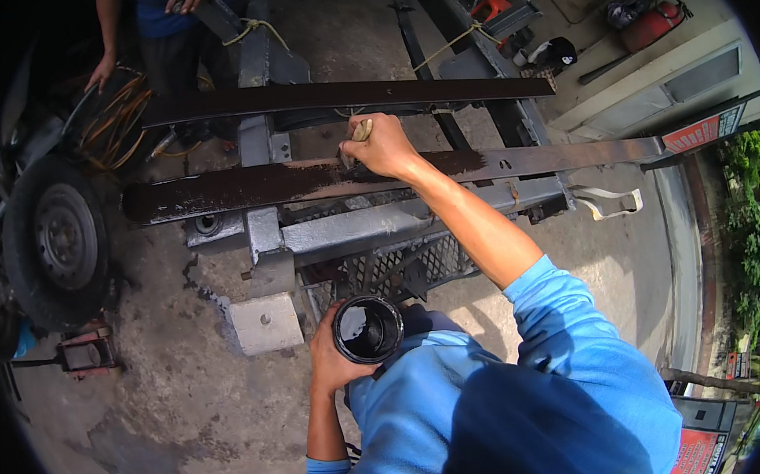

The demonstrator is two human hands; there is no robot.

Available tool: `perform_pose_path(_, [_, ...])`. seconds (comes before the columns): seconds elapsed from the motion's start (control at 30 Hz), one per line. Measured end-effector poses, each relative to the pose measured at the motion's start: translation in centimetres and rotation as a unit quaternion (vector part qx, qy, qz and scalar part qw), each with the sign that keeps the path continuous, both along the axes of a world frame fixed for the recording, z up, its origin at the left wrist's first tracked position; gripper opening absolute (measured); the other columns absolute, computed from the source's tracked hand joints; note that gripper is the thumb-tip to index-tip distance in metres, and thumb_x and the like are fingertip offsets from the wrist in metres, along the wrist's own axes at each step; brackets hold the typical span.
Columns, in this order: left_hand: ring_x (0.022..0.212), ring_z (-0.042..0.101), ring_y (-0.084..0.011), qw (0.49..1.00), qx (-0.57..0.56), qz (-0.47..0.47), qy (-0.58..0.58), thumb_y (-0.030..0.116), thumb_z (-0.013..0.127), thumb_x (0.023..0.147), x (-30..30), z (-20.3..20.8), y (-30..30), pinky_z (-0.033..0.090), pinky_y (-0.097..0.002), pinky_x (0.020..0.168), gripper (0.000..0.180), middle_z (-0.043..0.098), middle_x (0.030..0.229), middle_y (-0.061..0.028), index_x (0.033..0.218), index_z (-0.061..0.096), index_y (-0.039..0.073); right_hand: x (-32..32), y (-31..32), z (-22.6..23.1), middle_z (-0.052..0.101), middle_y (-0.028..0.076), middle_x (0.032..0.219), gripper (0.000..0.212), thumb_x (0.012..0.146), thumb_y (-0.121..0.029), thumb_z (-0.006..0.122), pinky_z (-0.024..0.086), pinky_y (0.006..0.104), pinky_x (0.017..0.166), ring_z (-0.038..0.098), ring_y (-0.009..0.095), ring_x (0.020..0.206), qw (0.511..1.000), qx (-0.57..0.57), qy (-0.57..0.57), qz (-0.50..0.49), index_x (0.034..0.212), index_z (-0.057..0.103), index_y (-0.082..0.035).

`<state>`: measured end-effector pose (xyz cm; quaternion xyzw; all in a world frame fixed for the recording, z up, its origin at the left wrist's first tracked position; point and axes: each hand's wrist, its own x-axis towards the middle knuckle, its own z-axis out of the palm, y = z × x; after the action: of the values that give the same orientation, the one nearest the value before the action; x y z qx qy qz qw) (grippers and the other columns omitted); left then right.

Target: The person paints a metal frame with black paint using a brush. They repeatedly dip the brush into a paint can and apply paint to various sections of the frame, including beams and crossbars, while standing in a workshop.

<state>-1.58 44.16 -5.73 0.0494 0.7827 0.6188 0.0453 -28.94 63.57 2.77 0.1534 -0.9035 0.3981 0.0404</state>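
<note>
My right hand [382,146] grips the wooden handle of a paintbrush [357,135] whose bristles press on a long flat metal bar [244,188]. The bar's left half is coated dark brown and its right part is bare grey. My left hand [331,355] holds a round tin of black paint [368,328] close to my chest, its open top facing up. A second, fully dark bar [344,96] lies parallel behind the first, across a grey metal frame [370,224].
Another person [167,23] stands at the far left beside coiled orange cables [112,124]. A wheel [54,238] lies at the left, a red jack [84,350] below it. A concrete block [264,322] props the frame. Red gas cylinder [651,24] at far right.
</note>
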Motion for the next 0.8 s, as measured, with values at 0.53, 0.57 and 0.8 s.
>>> perform_pose_path(0.53, [0.11,0.061,-0.0299,1.0,0.027,-0.012,-0.003,0.04,0.091,0.034,0.1,-1.5,-0.8,0.048,-0.0404,0.097,0.115,0.061,0.119,-0.0175,0.13,0.045,-0.003,-1.1,13.3,2.7,0.065,0.025,0.081,0.027,0.072,-0.015,0.074,0.051,0.0434,0.074,0.064,0.041,0.084,0.947,0.309,0.016,-0.087,0.094,0.068,-0.002])
perform_pose_path(0.57, [0.11,0.061,-0.0301,0.999,0.037,-0.008,-0.008,0.04,0.091,0.034,0.1,-1.3,-0.9,0.048,-0.0407,0.097,0.115,0.061,0.119,-0.0176,0.13,0.045,-0.004,-1.3,10.5,1.6,0.064,0.026,0.079,0.024,0.071,-0.014,0.073,0.05,0.0442,0.073,0.063,0.042,0.084,0.975,0.222,-0.024,-0.02,0.09,0.067,0.0])
perform_pose_path(0.8, [0.11,0.061,-0.0313,0.998,0.058,0.006,-0.019,0.04,0.09,0.036,-0.4,0.0,-1.4,0.048,-0.0409,0.097,0.113,0.06,0.12,-0.0186,0.13,0.045,-0.004,-1.4,-2.8,-1.3,0.063,0.013,0.063,0.017,0.073,-0.012,0.074,0.05,0.035,0.061,0.064,0.02,0.063,0.988,-0.136,-0.059,-0.039,0.076,0.062,0.0])
